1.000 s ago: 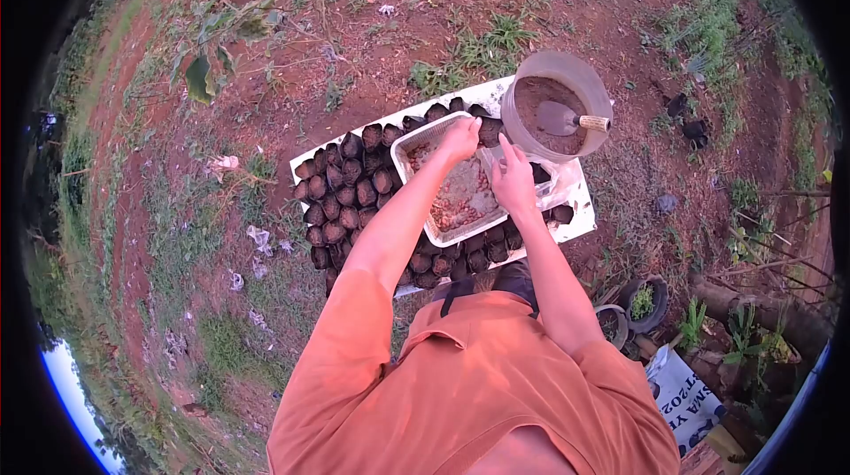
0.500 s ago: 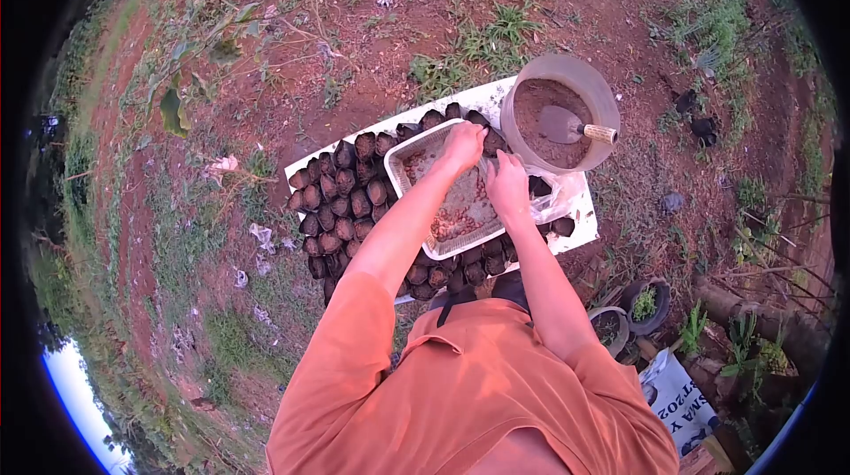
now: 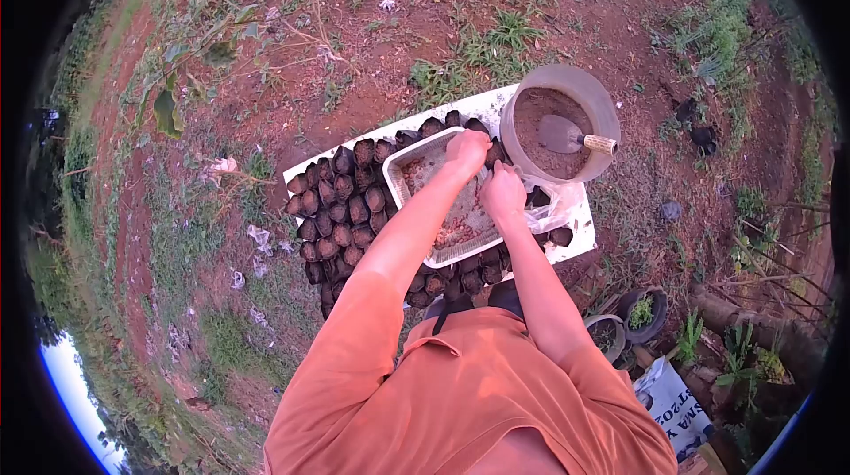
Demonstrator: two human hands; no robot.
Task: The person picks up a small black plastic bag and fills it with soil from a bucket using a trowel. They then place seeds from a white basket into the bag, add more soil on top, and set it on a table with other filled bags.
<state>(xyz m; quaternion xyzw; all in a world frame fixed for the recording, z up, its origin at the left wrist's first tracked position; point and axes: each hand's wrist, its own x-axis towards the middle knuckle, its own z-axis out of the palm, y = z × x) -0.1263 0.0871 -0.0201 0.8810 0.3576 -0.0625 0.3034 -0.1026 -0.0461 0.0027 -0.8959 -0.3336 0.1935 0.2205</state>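
My left hand [image 3: 469, 150] is over the far right part of a white tray [image 3: 398, 189], its fingers closed at a small black soil-filled bag [image 3: 497, 154]. My right hand [image 3: 503, 193] sits close by at the tray's right rim, fingers drawn together near the same bag. What either hand pinches is too small to make out. Small reddish-brown seeds [image 3: 456, 233] lie scattered in the tray on a greyish bottom. Rows of black bags [image 3: 336, 211] filled with soil stand left of the tray and along its near side.
A round translucent tub [image 3: 605, 99] of soil stands right of my hands, with a trowel [image 3: 560, 133] in it. Clear plastic [image 3: 556, 202] lies below the tub on the white board [image 3: 580, 225]. Pots [image 3: 644, 311] and a printed sack [image 3: 673, 404] are at lower right.
My right hand has moved slightly in toward the left hand and the black bag, its fingers now more drawn together. My left hand has shifted a little, staying at the tray's far right.
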